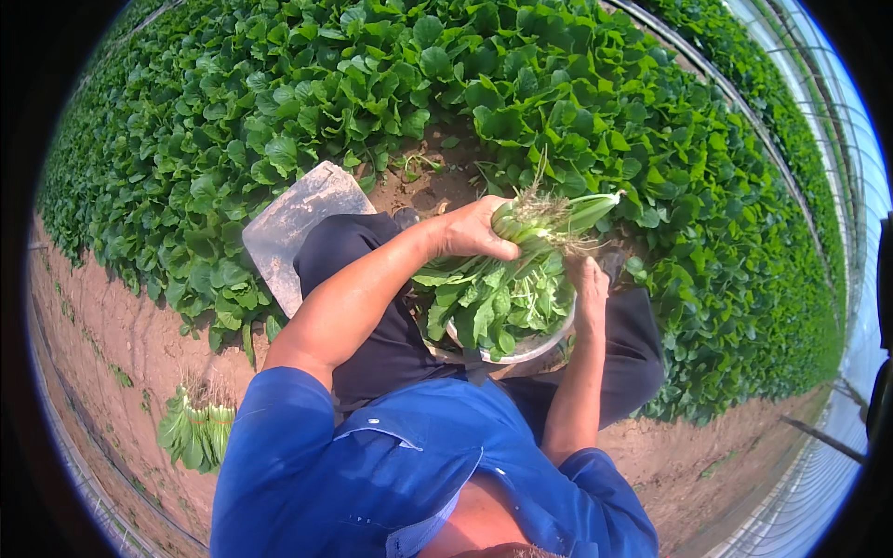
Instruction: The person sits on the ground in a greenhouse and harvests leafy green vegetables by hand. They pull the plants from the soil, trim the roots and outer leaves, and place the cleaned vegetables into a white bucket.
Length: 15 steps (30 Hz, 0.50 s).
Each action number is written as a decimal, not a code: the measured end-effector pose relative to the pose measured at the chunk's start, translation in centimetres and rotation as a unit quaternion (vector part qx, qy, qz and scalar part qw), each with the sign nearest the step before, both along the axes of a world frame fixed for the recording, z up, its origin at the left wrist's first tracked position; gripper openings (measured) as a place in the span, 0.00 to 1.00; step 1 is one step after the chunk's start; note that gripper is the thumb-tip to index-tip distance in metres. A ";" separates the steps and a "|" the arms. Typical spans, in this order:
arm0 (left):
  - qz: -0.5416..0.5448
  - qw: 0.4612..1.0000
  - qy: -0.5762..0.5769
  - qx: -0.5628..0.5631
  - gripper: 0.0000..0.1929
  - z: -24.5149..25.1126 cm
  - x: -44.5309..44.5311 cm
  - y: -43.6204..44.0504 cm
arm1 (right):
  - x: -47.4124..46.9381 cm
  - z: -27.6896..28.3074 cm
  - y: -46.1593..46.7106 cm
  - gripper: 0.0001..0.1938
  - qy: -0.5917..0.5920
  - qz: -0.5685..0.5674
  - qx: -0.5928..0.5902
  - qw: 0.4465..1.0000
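Note:
My left hand (478, 229) grips a bunch of leafy greens (481, 296) around its pale stems, with the roots pointing up and away from me. Beside those roots, at the right, is my right hand (590, 275), its fingers pinched together; whether roots or a stem lie between them cannot be told. Under the bunch, between my knees, stands a round white container (523, 357) with loose leaves in it. One thicker stalk (593, 210) sticks out of the bunch to the right.
Dense rows of growing greens (279, 91) spread ahead and to both sides. A dirty flat board (303, 220) lies beside my left knee. Bundles of greens tied with red bands (199, 429) rest on bare soil at the lower left. Greenhouse film on a frame (830, 91) rises at the right.

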<state>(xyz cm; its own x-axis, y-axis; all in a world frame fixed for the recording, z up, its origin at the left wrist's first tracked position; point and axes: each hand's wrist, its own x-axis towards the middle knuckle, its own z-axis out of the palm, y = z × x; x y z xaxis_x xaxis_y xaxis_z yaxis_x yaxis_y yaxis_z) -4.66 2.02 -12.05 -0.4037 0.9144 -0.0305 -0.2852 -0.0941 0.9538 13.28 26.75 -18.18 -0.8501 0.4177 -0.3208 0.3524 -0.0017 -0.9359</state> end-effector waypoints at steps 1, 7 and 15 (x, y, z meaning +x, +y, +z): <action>-0.009 0.997 -0.066 0.024 0.23 0.3 0.2 -0.2 | -1.3 1.8 -1.2 0.37 0.118 -0.015 -0.070 0.990; -0.081 0.988 -0.121 0.056 0.33 3.0 0.7 0.0 | -7.3 8.7 -6.1 0.24 0.255 -0.035 -0.175 0.950; 0.004 0.995 -0.091 0.050 0.29 3.2 0.0 -0.2 | -6.8 7.7 -6.6 0.16 0.223 -0.053 0.073 0.971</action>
<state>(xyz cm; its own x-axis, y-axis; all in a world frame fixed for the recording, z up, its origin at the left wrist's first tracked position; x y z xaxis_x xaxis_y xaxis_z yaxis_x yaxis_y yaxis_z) -4.67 1.79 -8.84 -0.4063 0.9136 -0.0128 -0.4521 -0.1888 0.8718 6.52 20.11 -10.51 -0.8403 0.5241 0.1388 -0.0833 0.1281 -0.9883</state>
